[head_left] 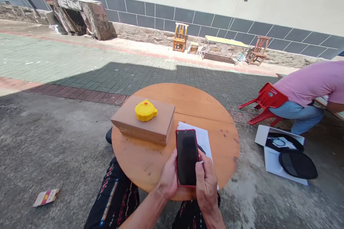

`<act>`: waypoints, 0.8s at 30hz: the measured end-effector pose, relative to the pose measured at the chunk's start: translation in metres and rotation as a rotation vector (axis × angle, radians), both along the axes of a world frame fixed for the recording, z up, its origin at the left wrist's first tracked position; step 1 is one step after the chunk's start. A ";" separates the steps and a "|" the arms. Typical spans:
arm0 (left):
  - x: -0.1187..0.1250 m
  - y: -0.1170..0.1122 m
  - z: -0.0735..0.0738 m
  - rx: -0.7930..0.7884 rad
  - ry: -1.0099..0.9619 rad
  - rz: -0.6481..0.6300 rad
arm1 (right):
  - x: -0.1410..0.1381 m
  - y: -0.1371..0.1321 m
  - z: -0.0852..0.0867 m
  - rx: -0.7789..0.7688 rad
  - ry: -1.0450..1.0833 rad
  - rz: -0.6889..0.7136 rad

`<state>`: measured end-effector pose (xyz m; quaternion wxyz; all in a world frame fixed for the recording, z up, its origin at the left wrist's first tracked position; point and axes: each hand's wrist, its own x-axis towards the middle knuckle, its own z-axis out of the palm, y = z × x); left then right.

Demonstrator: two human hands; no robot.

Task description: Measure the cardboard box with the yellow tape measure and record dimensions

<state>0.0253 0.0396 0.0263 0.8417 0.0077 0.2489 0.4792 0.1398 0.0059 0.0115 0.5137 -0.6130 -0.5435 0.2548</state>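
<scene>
Both my hands hold a phone (pixel 186 156) with a red case and a dark screen over the near edge of a round wooden table (pixel 150 161). My left hand (pixel 168 178) wraps its left side. My right hand (pixel 206 182) grips its right side, thumb on the screen edge. Under the phone lies a white sheet of paper (pixel 202 137) with a dark pen (pixel 201 149) on it. To the left sits a flat cardboard box (pixel 143 123) with a yellow tape measure (pixel 145 110) on top.
A person in a pink shirt (pixel 309 84) bends over beside a red plastic chair (pixel 264 103) at the right. White sheets with dark round objects (pixel 297 164) lie on the ground there. A small card (pixel 45 197) lies at lower left. Wooden chairs stand by the far wall.
</scene>
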 end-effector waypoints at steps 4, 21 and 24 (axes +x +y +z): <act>0.000 -0.001 -0.001 0.062 -0.068 -0.057 | 0.000 -0.009 -0.010 -0.097 0.216 -0.070; 0.000 -0.004 -0.006 0.075 -0.055 -0.075 | 0.003 -0.027 -0.023 -0.142 0.364 -0.143; 0.000 -0.005 -0.008 0.124 -0.092 -0.126 | 0.001 -0.027 -0.026 -0.161 0.414 -0.135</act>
